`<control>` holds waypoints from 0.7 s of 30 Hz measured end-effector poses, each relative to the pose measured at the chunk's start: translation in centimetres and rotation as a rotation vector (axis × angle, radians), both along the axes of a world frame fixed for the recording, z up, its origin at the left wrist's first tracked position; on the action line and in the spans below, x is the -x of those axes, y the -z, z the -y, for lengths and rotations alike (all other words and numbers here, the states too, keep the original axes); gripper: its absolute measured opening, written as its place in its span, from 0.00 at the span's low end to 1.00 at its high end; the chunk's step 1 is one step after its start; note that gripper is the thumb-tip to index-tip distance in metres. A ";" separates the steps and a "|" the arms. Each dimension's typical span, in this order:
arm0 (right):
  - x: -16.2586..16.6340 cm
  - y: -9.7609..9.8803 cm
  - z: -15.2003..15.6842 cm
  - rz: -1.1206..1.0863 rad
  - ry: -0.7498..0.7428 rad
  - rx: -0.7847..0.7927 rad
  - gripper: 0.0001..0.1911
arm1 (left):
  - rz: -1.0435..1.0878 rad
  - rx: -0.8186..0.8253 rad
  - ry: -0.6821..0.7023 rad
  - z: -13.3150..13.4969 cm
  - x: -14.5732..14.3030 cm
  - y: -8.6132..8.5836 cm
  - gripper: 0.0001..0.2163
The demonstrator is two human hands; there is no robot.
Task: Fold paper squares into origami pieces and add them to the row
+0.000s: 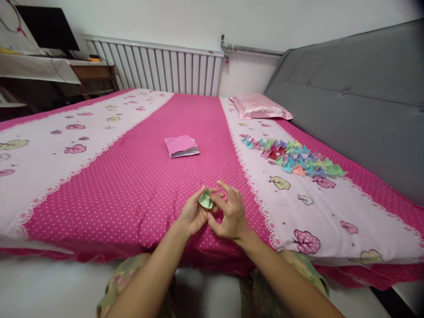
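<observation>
My left hand and my right hand meet over the near edge of a pink dotted bed sheet. Between their fingertips they pinch a small folded green paper piece. Both hands are closed on it, the right thumb and fingers touching its right side. Farther up the bed lies a stack of pink paper squares. To the right, on the pale strip of the sheet, several folded paper pieces in many colours lie in a cluster.
A pink satin pillow lies at the head of the bed beside a grey padded headboard. A white radiator runs along the far wall. A dark desk with a monitor stands at the far left.
</observation>
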State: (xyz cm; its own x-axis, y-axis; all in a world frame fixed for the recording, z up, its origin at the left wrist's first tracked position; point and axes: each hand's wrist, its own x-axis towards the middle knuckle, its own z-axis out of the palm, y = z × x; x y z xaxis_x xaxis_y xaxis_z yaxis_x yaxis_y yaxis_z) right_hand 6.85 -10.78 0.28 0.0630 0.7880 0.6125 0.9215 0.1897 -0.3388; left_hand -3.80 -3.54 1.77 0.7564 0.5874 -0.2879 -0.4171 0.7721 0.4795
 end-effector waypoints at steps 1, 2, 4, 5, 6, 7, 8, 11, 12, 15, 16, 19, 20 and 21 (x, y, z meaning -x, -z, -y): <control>0.0 0.0 0.0 0.005 0.003 0.001 0.22 | -0.008 0.002 -0.005 0.0 -0.1 0.1 0.14; 0.1 0.0 0.0 0.010 0.004 0.003 0.22 | -0.014 0.002 -0.010 0.1 -0.2 0.1 0.14; 0.1 0.0 0.0 0.015 0.005 0.002 0.22 | -0.026 -0.002 -0.018 0.1 -0.3 0.2 0.13; 0.1 0.0 0.0 0.017 0.006 0.001 0.22 | -0.034 0.000 -0.023 0.1 -0.3 0.2 0.14; 0.1 0.0 0.0 0.020 0.007 0.000 0.23 | -0.039 0.005 -0.028 0.2 -0.3 0.2 0.14; 0.2 0.0 0.0 0.022 0.009 0.000 0.23 | -0.041 0.012 -0.032 0.2 -0.3 0.2 0.15; 0.2 0.0 0.0 0.025 0.012 0.002 0.23 | -0.037 0.020 -0.037 0.2 -0.2 0.1 0.15; 0.2 -0.2 0.0 0.033 0.018 0.017 0.23 | -0.007 0.039 -0.029 0.2 -0.1 -0.1 0.15; 0.2 -0.2 0.1 0.036 0.019 0.023 0.23 | -0.005 0.040 -0.028 0.3 0.0 -0.1 0.13; 0.3 -0.3 0.1 0.037 0.024 0.031 0.25 | -0.044 0.040 -0.039 0.4 0.0 -0.2 0.07; 0.3 -0.3 0.1 0.037 0.026 0.032 0.25 | -0.060 0.040 -0.044 0.4 0.0 -0.2 0.05; 0.3 -0.3 0.1 0.040 0.038 0.036 0.25 | -0.077 0.045 -0.052 0.4 -0.1 -0.2 0.07; 0.3 -0.3 0.1 0.043 0.043 0.038 0.24 | -0.084 0.042 -0.055 0.4 -0.1 -0.1 0.07; 0.3 -0.3 0.1 0.045 0.046 0.040 0.24 | -0.099 0.038 -0.057 0.4 -0.2 0.0 0.08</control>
